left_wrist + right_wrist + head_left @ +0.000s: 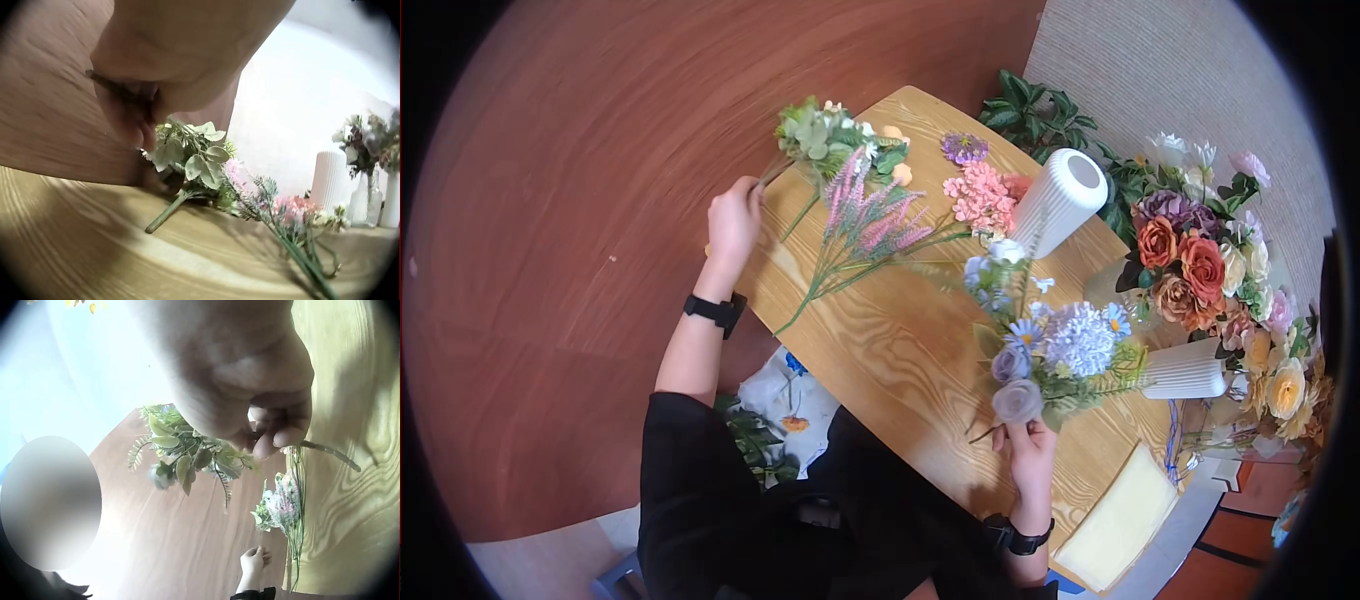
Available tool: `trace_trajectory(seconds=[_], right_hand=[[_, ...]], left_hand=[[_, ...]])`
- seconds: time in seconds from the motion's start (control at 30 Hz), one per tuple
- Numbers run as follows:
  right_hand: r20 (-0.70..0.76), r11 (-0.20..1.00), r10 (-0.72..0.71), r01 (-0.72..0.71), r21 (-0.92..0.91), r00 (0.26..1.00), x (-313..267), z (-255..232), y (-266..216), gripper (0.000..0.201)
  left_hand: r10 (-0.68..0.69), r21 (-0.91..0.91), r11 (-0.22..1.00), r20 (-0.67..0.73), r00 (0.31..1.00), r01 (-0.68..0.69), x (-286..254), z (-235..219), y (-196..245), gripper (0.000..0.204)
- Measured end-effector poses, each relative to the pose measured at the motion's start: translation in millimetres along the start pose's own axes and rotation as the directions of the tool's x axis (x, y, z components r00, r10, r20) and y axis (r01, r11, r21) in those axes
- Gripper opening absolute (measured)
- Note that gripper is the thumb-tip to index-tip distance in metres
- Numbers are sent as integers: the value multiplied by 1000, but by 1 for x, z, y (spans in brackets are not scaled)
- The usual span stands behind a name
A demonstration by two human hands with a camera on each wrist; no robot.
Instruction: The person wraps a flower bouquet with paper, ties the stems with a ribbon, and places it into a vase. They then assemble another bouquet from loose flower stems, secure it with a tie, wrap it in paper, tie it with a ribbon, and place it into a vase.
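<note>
At the table's far left edge, my left hand (735,222) pinches the thin stem of a pale green leafy spray (808,132); the stem's cut end (103,80) sticks out past the fingers in the left wrist view. The spray's leaves overlap white and peach flowers (896,160) lying on the table. Close by lies a pink heather-like spray (870,225) with long green stems. My right hand (1030,460) grips the stem of a blue and lilac bouquet (1068,340) above the table, and the bare stem end (340,456) shows beyond its fingers.
Coral blossoms (980,197) and a purple flower (965,148) lie by a white ribbed vase (1060,200). Another ribbed vase (1190,370) and full arrangements with orange roses (1202,262) stand at right. A folded yellow cloth (1118,520) lies at the near corner.
</note>
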State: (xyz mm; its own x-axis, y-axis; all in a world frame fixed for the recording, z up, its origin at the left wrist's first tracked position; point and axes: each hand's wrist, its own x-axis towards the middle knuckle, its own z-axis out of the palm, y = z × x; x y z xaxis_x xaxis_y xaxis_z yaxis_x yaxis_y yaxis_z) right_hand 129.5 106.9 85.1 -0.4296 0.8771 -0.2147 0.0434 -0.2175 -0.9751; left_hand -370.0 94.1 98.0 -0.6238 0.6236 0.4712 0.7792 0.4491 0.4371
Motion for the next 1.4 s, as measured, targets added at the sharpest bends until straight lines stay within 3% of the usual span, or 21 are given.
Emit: trace_trajectory(seconds=[0.03, 0.1, 0.17, 0.2, 0.23, 0.3, 0.33, 0.4, 0.43, 0.53, 0.57, 0.67, 0.8, 0.87, 0.93, 1.1, 1.23, 1.27, 1.3, 1.37, 1.4], right_hand=[[3, 1000, -1, 1, 4, 1000, -1, 0, -1, 8], [38, 993, 16, -20, 116, 999, -3, 3, -1, 12], [40, 993, 22, -27, 112, 999, -3, 5, -2, 12], [34, 994, 36, -39, 98, 999, -4, 4, 0, 12], [46, 994, 27, -32, 103, 999, -4, 3, 4, 12], [-1, 999, 37, -37, -6, 999, -6, -3, 16, 13], [27, 998, 41, -40, -56, 999, -7, -8, 17, 15], [57, 994, -9, 16, -110, 998, -7, -14, 29, 15], [82, 984, -57, 70, -165, 995, -4, -12, 28, 15], [51, 997, 65, -63, -43, 997, -8, -5, 16, 15], [58, 997, 62, -60, -38, 996, -8, -5, 16, 15], [94, 996, 61, -54, -75, 994, -9, -6, 13, 16], [67, 999, -6, 4, 43, 998, -6, -2, 11, 17], [43, 999, -30, 28, 39, 999, -6, -4, 7, 18], [-91, 975, -59, 77, 208, 994, -6, 2, -1, 21], [-141, 968, -66, 98, 230, 988, -10, -7, -10, 13], [-143, 994, -113, 112, -13, 983, -17, -10, -14, 17], [-52, 932, -291, 271, -242, 955, -17, -11, -17, 11], [96, 797, -420, 418, -436, 902, -12, -10, -18, 21], [171, 906, -315, 350, -239, 933, 2, -19, 36, 26], [66, 746, -544, 518, -419, 837, 7, -9, 25, 21]], left_hand=[[-117, -180, 977, -23, 993, 111, 0, -7, 3, 16], [-123, -219, 970, -53, 991, 109, -5, -12, -1, 17], [-137, -551, 830, -52, 989, 86, -13, -12, -3, 20], [-169, -682, 715, 46, 985, 155, -18, -16, -1, 22], [-169, -678, 721, 32, 985, 146, -23, -20, 5, 22], [-169, -890, 384, 192, 967, 244, -32, -26, 15, 21], [-172, -889, 392, 182, 968, 237, -35, -27, 20, 21], [-138, -962, 138, 218, 966, 236, -42, -28, 28, 20], [-143, -963, 146, 207, 968, 228, -46, -29, 29, 20], [60, -916, -170, 358, 932, 363, -54, -36, 36, 19], [58, -920, -163, 353, 934, 358, -56, -39, 40, 19], [238, -818, -334, 407, 882, 468, -61, -44, 48, 21], [341, -788, -365, 382, 859, 496, -66, -42, 61, 22], [213, -807, -319, 450, 867, 497, -73, -42, 78, 23], [195, -832, -273, 444, 875, 483, -84, -34, 92, 22], [118, -870, -119, 467, 876, 479, -109, -19, 137, 18], [145, -861, -127, 475, 868, 492, -125, -1, 169, 19], [185, -867, -132, 455, 871, 480, -134, 13, 178, 15], [216, -851, -120, 481, 850, 512, -143, 32, 175, 15], [135, -862, 283, 469, 873, 419, -176, 65, 165, 17], [175, -829, 132, 560, 810, 544, -181, 42, 190, 23]])
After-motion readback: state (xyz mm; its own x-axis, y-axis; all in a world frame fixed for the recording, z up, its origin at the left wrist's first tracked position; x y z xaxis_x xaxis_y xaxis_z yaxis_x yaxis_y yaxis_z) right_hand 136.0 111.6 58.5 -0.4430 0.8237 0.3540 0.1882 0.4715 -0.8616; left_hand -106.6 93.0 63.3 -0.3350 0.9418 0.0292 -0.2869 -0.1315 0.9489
